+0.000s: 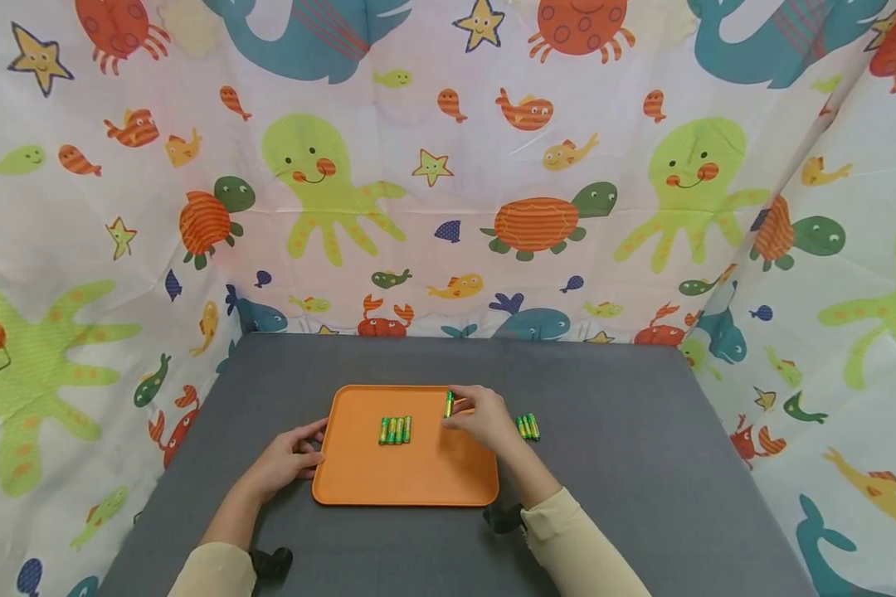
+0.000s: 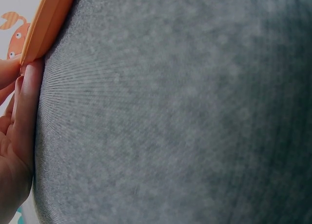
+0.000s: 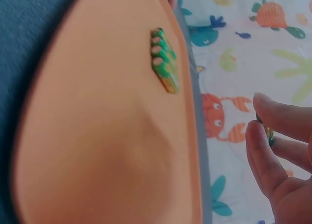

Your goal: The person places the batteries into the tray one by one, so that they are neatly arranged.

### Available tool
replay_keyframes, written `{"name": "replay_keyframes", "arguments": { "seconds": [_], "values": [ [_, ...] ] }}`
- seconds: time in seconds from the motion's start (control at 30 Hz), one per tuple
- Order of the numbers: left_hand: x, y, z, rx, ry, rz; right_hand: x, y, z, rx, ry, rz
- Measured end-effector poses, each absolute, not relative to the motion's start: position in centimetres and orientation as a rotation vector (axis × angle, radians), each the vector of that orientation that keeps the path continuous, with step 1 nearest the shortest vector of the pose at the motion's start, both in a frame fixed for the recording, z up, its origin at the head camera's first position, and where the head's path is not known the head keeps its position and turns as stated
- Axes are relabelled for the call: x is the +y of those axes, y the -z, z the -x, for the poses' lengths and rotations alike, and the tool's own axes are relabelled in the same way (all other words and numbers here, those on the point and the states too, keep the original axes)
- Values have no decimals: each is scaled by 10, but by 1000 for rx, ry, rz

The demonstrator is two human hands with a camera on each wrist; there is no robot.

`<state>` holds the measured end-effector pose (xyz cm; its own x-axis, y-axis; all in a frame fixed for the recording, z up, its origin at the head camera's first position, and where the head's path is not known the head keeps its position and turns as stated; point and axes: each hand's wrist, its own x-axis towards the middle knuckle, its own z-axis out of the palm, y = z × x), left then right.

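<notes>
An orange tray [image 1: 403, 485] lies on the grey table. At its left edge, my left hand [image 1: 287, 454] grips the rim; the left wrist view has the thumb and fingers at the tray's corner [image 2: 51, 24]. My right hand [image 1: 485, 419] pinches a green-and-yellow battery [image 1: 450, 404] above the right part of the tray. In the right wrist view that battery [image 3: 268, 132] is mostly hidden by the fingers. Several matching batteries [image 1: 395, 430] lie side by side in a row near the tray's middle.
To the right of the tray, a small group of the same batteries [image 1: 528, 426] lies on the table [image 1: 627, 448]. A curtain [image 1: 448, 240] printed with sea animals stands behind and along both sides. Dark straps [image 1: 272, 565] sit by the wrists.
</notes>
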<state>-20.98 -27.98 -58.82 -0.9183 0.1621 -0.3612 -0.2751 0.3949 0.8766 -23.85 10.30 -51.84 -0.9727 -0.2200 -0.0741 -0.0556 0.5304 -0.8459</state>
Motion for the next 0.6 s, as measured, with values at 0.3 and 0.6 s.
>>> {"name": "replay_keyframes", "arguments": {
  "seconds": [0.3,0.6],
  "values": [
    [-280,589,209,2265,-1532,122,81,537,239,2485,1472,267],
    [-278,587,208,2283,-1518,106,62,553,241,2509,1376,269]
  ]
}}
